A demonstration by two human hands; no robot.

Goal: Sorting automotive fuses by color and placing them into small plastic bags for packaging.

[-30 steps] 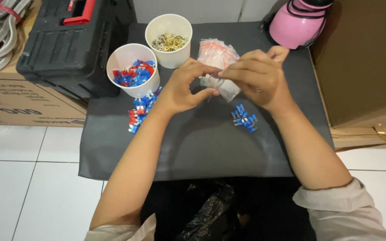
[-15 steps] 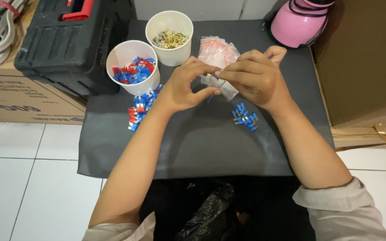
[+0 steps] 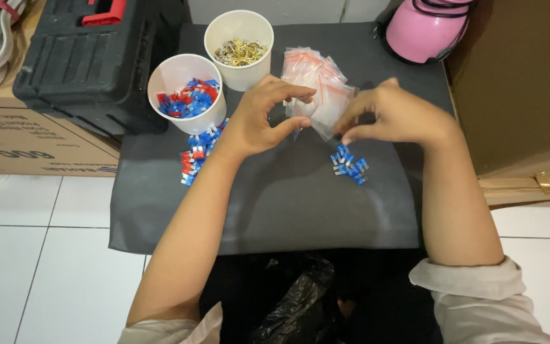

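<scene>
Clearly both hands, left hand (image 3: 259, 118) & right hand (image 3: 396, 114), fingers pinched shut on thin clear bag (image 3: 318, 105); light, floppy, slippery, best held at edges.

Both forearms reach forward from rolled-up pale sleeves, bare to the elbow and angling in toward each other. The left hand (image 3: 259, 118) is raised with its wrist bent, thumb and forefinger curled toward one another in a pinching grip, the remaining fingers arched above. The right hand (image 3: 393, 114) sits level with it, knuckles up, fingers bunched downward and fingertips pressed together. The two hands are near, not touching.
</scene>
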